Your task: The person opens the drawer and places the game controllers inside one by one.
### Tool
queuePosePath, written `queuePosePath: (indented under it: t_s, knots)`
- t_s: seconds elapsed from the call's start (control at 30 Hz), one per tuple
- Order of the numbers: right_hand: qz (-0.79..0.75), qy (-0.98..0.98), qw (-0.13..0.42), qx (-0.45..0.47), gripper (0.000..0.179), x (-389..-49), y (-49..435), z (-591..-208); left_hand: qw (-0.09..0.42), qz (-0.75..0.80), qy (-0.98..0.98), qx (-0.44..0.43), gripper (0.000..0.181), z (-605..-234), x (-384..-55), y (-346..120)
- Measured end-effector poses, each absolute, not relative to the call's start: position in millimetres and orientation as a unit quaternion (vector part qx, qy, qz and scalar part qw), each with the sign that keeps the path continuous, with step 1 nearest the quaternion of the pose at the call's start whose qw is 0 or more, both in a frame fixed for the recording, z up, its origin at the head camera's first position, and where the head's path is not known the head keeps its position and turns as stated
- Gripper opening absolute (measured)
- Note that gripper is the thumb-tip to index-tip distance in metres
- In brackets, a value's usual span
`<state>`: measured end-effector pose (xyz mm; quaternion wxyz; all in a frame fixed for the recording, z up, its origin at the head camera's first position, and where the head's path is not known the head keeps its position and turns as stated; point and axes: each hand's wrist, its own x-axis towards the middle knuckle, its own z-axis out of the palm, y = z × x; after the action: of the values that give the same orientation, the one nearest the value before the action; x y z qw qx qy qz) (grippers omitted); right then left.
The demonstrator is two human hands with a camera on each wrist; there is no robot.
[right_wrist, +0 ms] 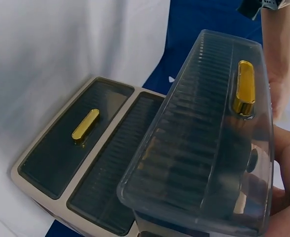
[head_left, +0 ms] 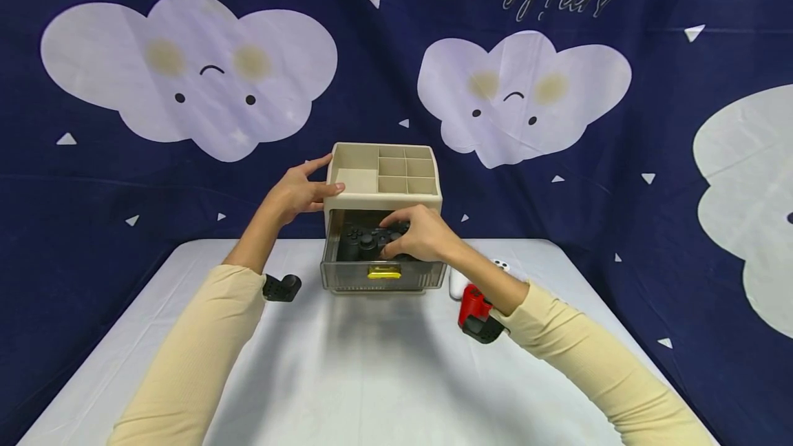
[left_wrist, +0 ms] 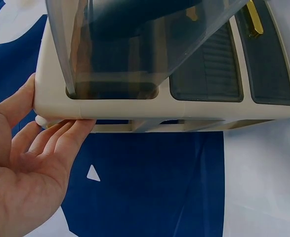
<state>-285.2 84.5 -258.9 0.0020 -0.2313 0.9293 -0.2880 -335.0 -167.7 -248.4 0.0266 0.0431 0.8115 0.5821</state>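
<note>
The black controller (head_left: 367,245) is lying in the pulled-out drawer (head_left: 343,275), its long axis running roughly nine to three o'clock. The right hand (head_left: 418,232), nearer, is gripping its three-o'clock end; the left hand (head_left: 296,191), toward ten, is clasping the organizer (head_left: 384,203).

Gamepad (head_left: 354,246) in top drawer (head_left: 347,276); organizer (head_left: 383,203) on table (head_left: 372,363); curtain (head_left: 378,74) behind; second gamepad (head_left: 471,303) right.

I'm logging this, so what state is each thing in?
Organizer, upright
Top drawer, pulled open
Middle drawer, shut
Bottom drawer, shut
Black controller, in top drawer
Red controller, on table, partly hidden
Left hand, gripping organizer
Right hand, curled around black controller
</note>
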Motion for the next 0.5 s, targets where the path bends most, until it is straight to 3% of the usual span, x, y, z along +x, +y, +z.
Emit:
queuePosePath:
  t_s: [0.5]
  knots:
    - [-0.262, 0.936, 0.018, -0.234, 0.051, -288.2, 84.3, -263.6, 0.025, 0.580, 0.813, 0.044, 0.084, -247.4, -335.1, -167.1]
